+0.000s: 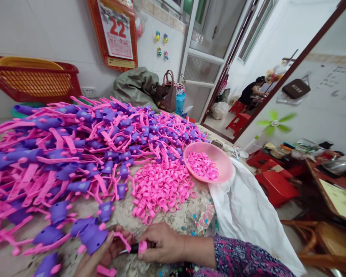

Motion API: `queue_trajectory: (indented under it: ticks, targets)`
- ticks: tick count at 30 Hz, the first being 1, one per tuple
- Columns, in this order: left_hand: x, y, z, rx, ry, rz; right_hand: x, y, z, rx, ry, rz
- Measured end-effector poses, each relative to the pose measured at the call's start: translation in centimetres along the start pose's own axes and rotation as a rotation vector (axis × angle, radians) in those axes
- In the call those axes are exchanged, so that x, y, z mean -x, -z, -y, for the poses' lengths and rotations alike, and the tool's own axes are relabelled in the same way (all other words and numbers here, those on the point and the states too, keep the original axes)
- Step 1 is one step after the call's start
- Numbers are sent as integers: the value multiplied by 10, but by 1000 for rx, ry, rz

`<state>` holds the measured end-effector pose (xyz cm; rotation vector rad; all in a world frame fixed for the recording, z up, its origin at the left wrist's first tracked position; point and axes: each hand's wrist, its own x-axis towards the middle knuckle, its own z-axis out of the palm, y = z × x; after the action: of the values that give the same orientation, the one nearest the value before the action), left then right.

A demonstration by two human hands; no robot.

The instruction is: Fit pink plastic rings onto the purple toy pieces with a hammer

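Note:
Near the table's front edge, my left hand (103,252) is closed around a purple plastic piece (93,237) with pink arms. One pink arm (122,241) reaches out toward my right hand. My right hand (163,243) is closed on a black-handled tool (135,248) whose thin metal end points left. A pink ring (142,247) sits at its fingertips, by the black handle; whether it is around the handle I cannot tell. Just beyond the hands lies a heap of loose pink rings (161,188).
A large pile of purple-and-pink pieces (100,146) covers the table's left and back. A pink bowl (226,163) of rings stands right of the ring heap. White cloth (242,204) drapes over the right edge. Farther off, a person (249,92) sits beyond the doorway.

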<state>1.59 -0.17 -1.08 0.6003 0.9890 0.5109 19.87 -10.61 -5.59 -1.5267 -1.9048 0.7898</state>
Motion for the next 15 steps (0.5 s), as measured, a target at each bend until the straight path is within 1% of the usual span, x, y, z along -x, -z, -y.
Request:
queue_trajectory:
  ticks: [2,6,9,12,15]
  targets:
    - [-2,3,2,-1,-2,22,0,1,1,5,4,19]
    - [-4,7,5,4,11,20,1,3,4,-46,10,48]
    - [-2,4,3,0,11,23,2,5,7,-57,13,47]
    - [1,-3,-1,-2,17,1,2,6,8,-37,34,31]
    - [3,-6,-2,-9,1,-5,1,6,9,-23,33,50]
